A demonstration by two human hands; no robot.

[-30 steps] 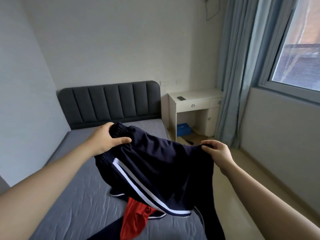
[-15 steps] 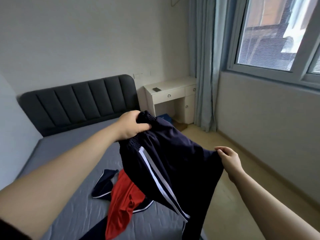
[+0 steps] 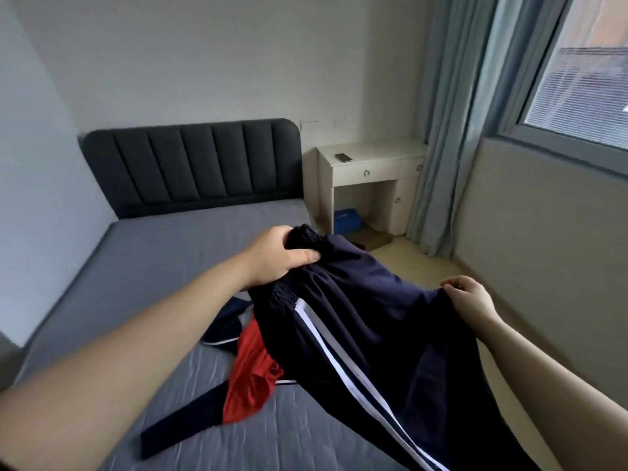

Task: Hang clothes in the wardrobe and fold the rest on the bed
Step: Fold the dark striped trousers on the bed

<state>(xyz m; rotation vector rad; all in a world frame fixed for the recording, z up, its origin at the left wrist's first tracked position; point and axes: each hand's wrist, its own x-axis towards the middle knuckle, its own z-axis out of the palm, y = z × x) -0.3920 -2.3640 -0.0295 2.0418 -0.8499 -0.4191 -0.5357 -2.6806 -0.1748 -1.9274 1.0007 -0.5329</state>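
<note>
Bed (image 3: 163,266), grey sheet, dark padded headboard (image 3: 193,164) at the far end, beyond the left fingers. Pale blue curtain (image 3: 445,130) hangs past the right fingers, beside the window (image 3: 577,79). Navy track pants (image 3: 373,317), white side stripe: held in the air over the bed's near edge, stretched between both hands, legs drooping below the fingers. White desk (image 3: 370,164) in the far corner, beyond both hands. Red-and-navy garment (image 3: 251,379) lies crumpled on the sheet, below the left wrist and under the held pants. Left hand (image 3: 278,254): fingers curled tight round the bunched elastic waistband, thumb on top. Right hand (image 3: 472,299): fingertips pinched together on the pants' other edge, lower than the left. Blue box (image 3: 346,220) on the floor under the desk. Dark phone (image 3: 344,157) flat on the desktop
</note>
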